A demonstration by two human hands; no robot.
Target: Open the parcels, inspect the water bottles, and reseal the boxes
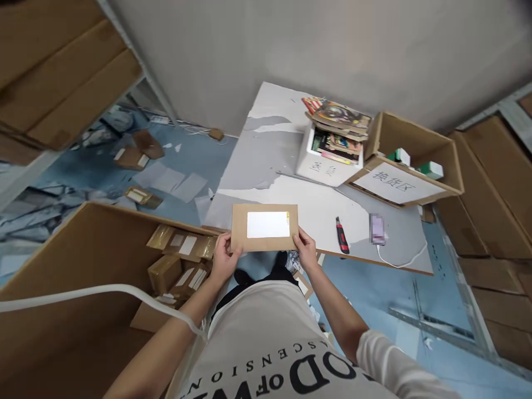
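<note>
A flat brown cardboard mailer (240, 221) with a white label (268, 225) on its upper face is held level over the table's front edge. My left hand (225, 256) grips its lower left corner, thumb on top. At the lower right corner, my right hand (306, 248) pinches it the same way. The fingers beneath the mailer are hidden. To the right on the table lies a red and black box cutter (342, 236), apart from my right hand.
Left of me stands a large open carton (95, 238) holding several taped parcels (183, 244). On the table (282, 149) are a white bin of magazines (322, 166), a labelled cardboard box (399, 183) and a phone on a cable (377, 227). Papers and packaging litter the floor.
</note>
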